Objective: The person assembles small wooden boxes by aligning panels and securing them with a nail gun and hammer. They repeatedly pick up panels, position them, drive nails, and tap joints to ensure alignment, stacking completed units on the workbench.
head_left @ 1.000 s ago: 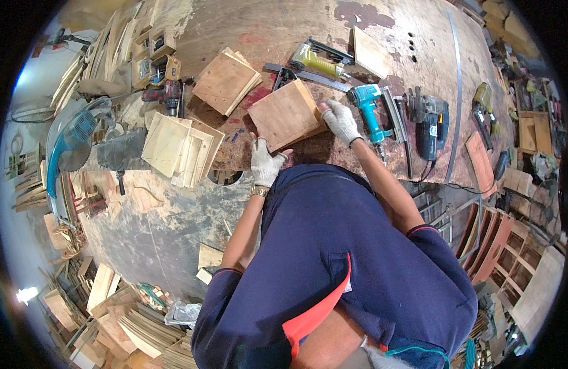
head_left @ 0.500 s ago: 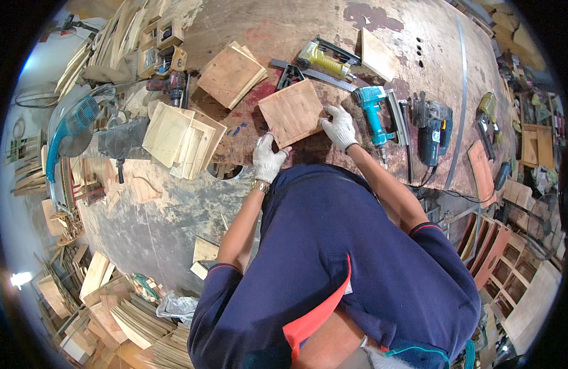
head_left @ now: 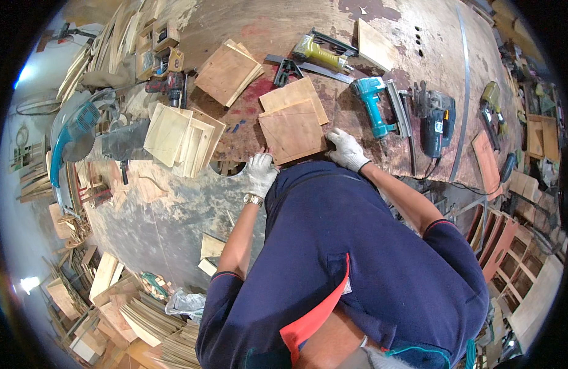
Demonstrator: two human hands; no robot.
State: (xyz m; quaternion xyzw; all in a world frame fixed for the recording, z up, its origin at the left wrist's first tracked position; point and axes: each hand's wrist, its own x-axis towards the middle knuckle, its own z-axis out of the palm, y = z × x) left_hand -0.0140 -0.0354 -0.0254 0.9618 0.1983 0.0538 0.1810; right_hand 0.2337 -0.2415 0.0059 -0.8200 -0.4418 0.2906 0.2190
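Two square plywood panels lie side by side on the worn brown workbench (head_left: pixel 278 24). The nearer plywood panel (head_left: pixel 293 130) sits at the bench's front edge, and the farther plywood panel (head_left: pixel 294 96) butts against it. My left hand (head_left: pixel 258 173), in a white glove, rests at the nearer panel's front left corner. My gloved right hand (head_left: pixel 347 149) presses on its right front corner. Fingers of both hands lie on the panel's edges. My dark blue shirt hides the bench edge below.
A teal nail gun (head_left: pixel 373 106), a yellow nail gun (head_left: pixel 321 54), a dark jigsaw (head_left: pixel 436 123) and a square (head_left: pixel 288 71) lie beyond the panels. Stacks of plywood squares (head_left: pixel 227 71) and pale boards (head_left: pixel 179 136) sit left. A mitre saw (head_left: pixel 81 138) stands at far left. Offcuts cover the floor.
The panel I held tilted above the bench has come down flat next to the other panel. Both hands slid to its front corners.
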